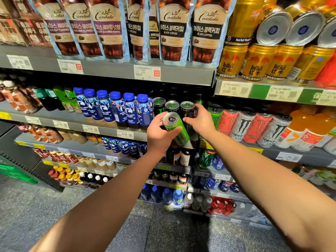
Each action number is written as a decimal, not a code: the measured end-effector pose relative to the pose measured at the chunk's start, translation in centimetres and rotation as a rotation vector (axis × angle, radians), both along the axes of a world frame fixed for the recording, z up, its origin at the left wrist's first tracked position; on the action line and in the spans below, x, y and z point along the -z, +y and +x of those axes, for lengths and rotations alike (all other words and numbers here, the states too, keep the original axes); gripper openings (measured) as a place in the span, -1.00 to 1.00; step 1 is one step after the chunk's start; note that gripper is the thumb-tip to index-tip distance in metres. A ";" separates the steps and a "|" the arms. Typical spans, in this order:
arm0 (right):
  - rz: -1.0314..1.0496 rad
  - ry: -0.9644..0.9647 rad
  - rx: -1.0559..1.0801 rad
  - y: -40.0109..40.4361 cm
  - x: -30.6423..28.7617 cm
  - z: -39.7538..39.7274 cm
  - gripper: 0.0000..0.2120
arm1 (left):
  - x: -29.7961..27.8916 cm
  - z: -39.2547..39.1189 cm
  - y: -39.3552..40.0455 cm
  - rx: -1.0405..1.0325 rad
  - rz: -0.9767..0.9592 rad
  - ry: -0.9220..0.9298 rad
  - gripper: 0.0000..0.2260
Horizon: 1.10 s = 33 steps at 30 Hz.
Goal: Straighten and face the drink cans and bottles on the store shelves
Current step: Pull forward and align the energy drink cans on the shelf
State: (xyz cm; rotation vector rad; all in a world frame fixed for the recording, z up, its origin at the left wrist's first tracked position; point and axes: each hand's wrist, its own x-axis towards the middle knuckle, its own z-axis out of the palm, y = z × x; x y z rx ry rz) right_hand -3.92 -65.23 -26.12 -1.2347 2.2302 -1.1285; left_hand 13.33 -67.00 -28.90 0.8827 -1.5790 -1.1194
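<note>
My left hand (161,135) is wrapped around a bright green can (176,127), held tilted in front of the middle shelf with its silver top toward me. My right hand (201,120) rests its fingers on a black can (187,110) standing at the shelf front. Two more black cans (158,104) stand beside it to the left. To the right stands another green can (215,113), then a row of pink and white Monster cans (254,126).
Blue-capped coffee bottles (116,108) line the shelf to the left. Coffee pouches (172,30) hang above. Gold Red Bull cans (258,60) stack at the upper right, some lying on their sides. Lower shelves hold more bottles. The shelf edge (112,131) carries price tags.
</note>
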 end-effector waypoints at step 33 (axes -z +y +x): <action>-0.111 0.132 0.197 9.2 0.3 -8.6 -0.33 | -2.1 -12.7 1.5 -0.284 -0.089 -0.353 -0.40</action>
